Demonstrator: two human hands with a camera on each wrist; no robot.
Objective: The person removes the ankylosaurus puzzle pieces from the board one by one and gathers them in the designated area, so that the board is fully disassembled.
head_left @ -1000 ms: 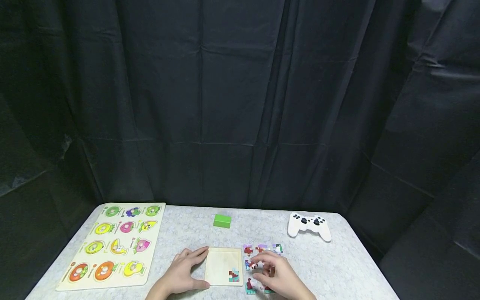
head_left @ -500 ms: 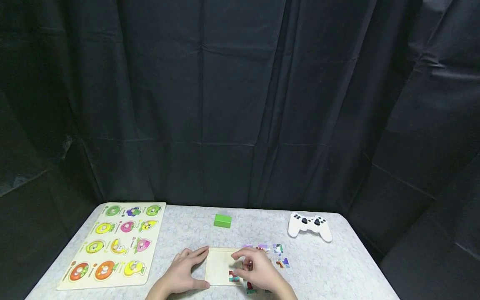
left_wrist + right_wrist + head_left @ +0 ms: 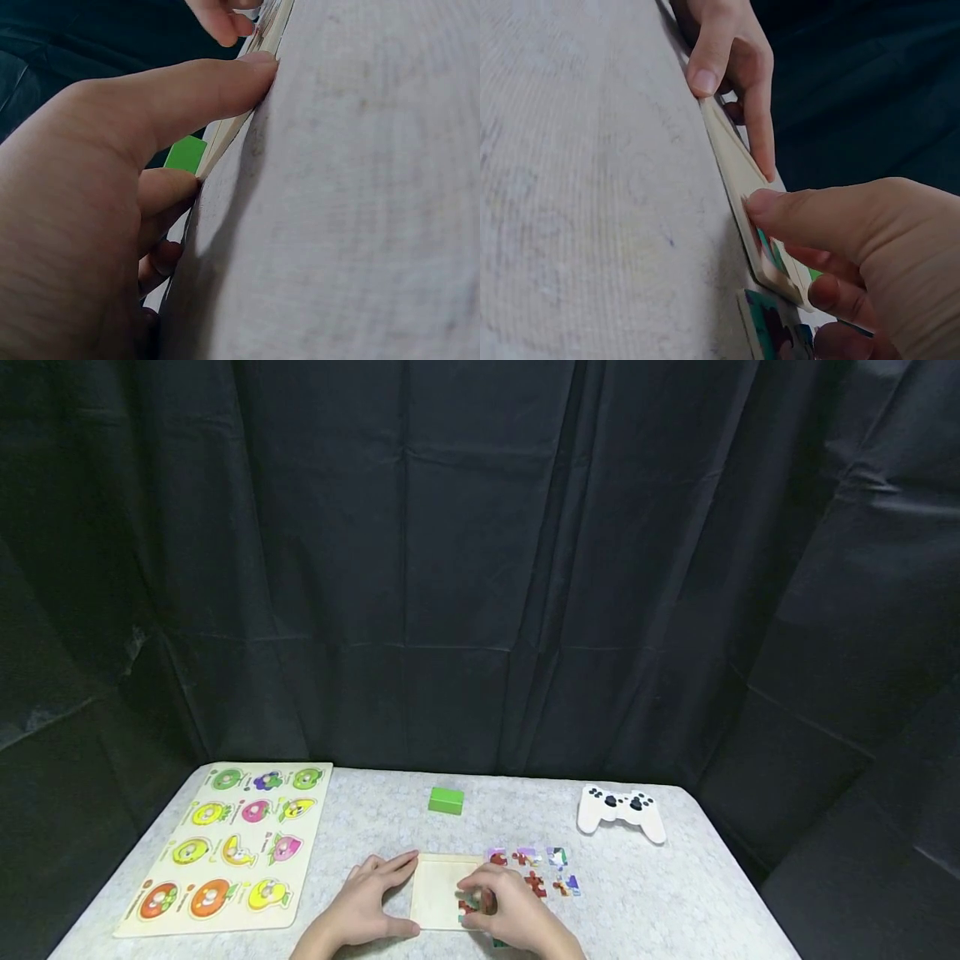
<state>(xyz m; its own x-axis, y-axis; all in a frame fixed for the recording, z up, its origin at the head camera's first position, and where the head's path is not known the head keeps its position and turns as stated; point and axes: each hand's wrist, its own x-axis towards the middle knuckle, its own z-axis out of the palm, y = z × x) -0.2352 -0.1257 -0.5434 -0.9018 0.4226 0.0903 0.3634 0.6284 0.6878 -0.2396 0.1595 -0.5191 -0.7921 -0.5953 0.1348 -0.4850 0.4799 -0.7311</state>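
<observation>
A shallow square wooden puzzle tray [image 3: 437,893] lies on the table in front of me. My left hand [image 3: 363,903] rests along its left side, thumb and index finger spread to touch two corners. Over the tray's lower right part, my right hand [image 3: 517,912] pinches a small jigsaw piece [image 3: 480,898], mostly hidden by the fingers. Beside it, a red and teal jigsaw piece [image 3: 463,912] lies in the tray's lower right corner. In the right wrist view, the thumb [image 3: 780,210] reaches over the tray's rim [image 3: 731,176]. More loose pieces [image 3: 535,883] lie right of the tray.
A fruit puzzle board [image 3: 247,847] covers the table's left side. Behind the tray stands a green block [image 3: 446,801]. A white game controller [image 3: 621,812] lies at the back right. Black curtain [image 3: 480,568] hangs behind the table.
My right hand has moved left from the loose pieces to the tray's lower right part, bringing a jigsaw piece and uncovering pieces behind it. The left hand has stayed in place.
</observation>
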